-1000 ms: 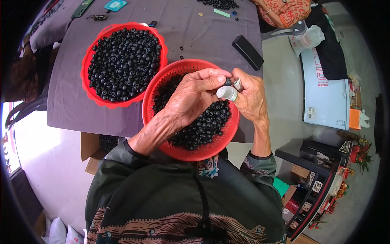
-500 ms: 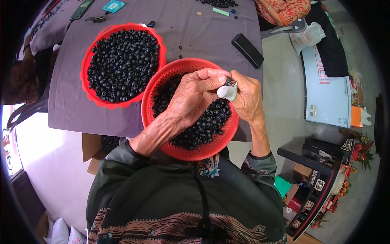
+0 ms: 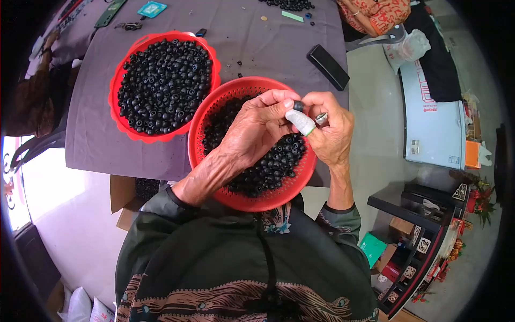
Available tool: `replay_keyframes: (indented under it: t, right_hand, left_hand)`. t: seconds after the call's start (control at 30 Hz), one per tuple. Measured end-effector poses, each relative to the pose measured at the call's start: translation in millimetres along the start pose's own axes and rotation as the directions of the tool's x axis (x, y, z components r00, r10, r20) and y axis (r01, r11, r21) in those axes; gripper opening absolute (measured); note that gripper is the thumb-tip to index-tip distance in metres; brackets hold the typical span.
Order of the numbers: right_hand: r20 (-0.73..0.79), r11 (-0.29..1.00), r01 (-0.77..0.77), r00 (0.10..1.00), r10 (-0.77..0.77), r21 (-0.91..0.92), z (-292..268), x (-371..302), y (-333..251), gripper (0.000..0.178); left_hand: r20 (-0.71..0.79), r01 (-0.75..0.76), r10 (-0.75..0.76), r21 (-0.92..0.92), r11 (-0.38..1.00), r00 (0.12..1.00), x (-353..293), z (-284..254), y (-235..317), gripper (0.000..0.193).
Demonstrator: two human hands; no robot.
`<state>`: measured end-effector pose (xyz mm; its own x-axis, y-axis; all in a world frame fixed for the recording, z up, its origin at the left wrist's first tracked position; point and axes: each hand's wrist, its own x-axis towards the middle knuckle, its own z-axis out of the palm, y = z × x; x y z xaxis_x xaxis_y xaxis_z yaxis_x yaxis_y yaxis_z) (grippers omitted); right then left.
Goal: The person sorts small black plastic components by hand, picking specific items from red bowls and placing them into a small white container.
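Observation:
Above a red perforated basket point(image 3: 199, 145), my left hand point(image 3: 248, 126) pinches a small black round part point(image 3: 298, 106) between thumb and forefinger. My right hand point(image 3: 331, 131) is closed just beside it, its wrapped thumb against the part. White wrapping point(image 3: 300, 122) with a green edge covers that thumb. A small shiny metal tool point(image 3: 321, 118) is tucked in the right fingers; most of it is hidden. Many black round pieces point(image 3: 263, 172), some showing a hole, lie in the basket under my hands.
A scalloped red bowl point(image 3: 217, 64) full of similar black pieces point(image 3: 163, 86) stands at left on the grey-covered table point(image 3: 236, 32). A black oblong case point(image 3: 328, 67) lies near the right edge. Another person's patterned sleeve point(image 3: 386, 16) shows at far right, a cardboard box point(image 3: 126, 201) below the table.
My right fingers have opened slightly and shifted right, with the metal tool now away from the left fingertips. The black part has come into sight between the hands. My left hand has barely moved.

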<state>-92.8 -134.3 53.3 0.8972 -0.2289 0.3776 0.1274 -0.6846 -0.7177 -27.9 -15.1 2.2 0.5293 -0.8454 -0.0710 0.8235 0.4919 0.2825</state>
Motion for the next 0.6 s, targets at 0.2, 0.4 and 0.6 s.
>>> replay_keyframes:
  t: [0.2, 0.4, 0.6]
  right_hand:
    - [0.021, 0.932, 0.268, 0.962, -0.271, -0.243, 6.8, -4.5, 7.3, 0.018]
    - [0.044, 0.9, 0.223, 0.974, -0.223, -0.373, 10.2, -11.8, 10.2, 0.02]
    - [0.035, 0.934, 0.16, 0.987, -0.157, -0.32, 10.3, -10.5, 7.1, 0.02]
  left_hand:
    - [-0.168, -0.038, 0.093, 0.308, 0.951, 0.981, -1.8, 7.7, 2.5, 0.008]
    - [-0.174, -0.027, 0.103, 0.389, 0.921, 0.979, -5.6, 0.8, 1.4, 0.01]
    - [-0.13, 0.013, 0.024, 0.273, 0.962, 0.991, -5.3, -3.4, 3.0, 0.009]
